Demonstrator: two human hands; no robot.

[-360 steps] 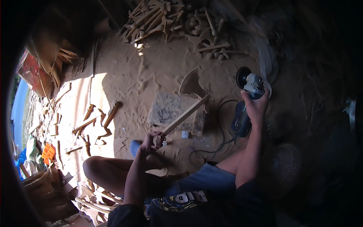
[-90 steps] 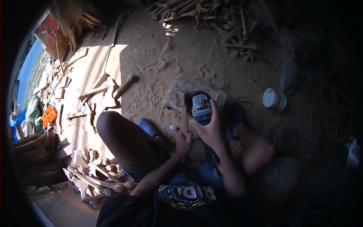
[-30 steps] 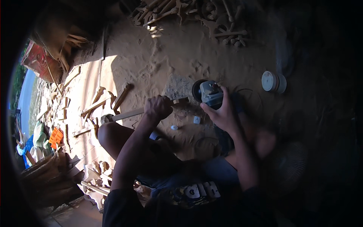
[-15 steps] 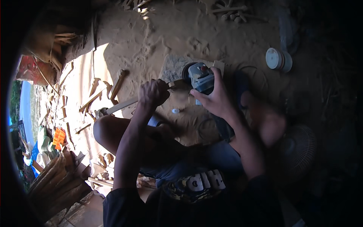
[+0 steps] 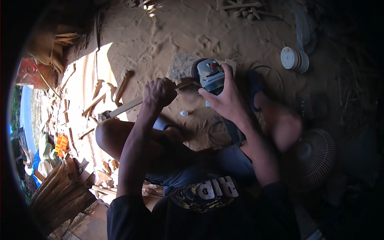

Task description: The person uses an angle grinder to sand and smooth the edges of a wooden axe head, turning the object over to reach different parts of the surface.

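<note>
My left hand (image 5: 159, 93) is closed in a fist round a long carved wooden stick (image 5: 127, 108). The stick slants from a thick, knobbed end above my left knee up to the right, where its other end meets the grinder's disc. My right hand (image 5: 227, 96) grips the body of a grey angle grinder (image 5: 211, 75) with a red button, thumb and fingers wrapped about it. The grinder's dark round disc (image 5: 196, 69) faces left, at the stick's tip; whether they touch is hard to tell. Beneath them lies a flat stone slab (image 5: 180, 66) on the dusty ground.
Carved wooden pieces (image 5: 123, 86) lie in the sunlit area on the left. A white tub (image 5: 294, 60) lies at the right. Near my right knee is a round fan grille (image 5: 320, 156). A small white round object (image 5: 184, 113) sits between my legs, and a cable (image 5: 212, 134) curls nearby.
The whole view has shifted slightly. Both hands keep their grips, and the stick's end stays at the grinder's disc.
</note>
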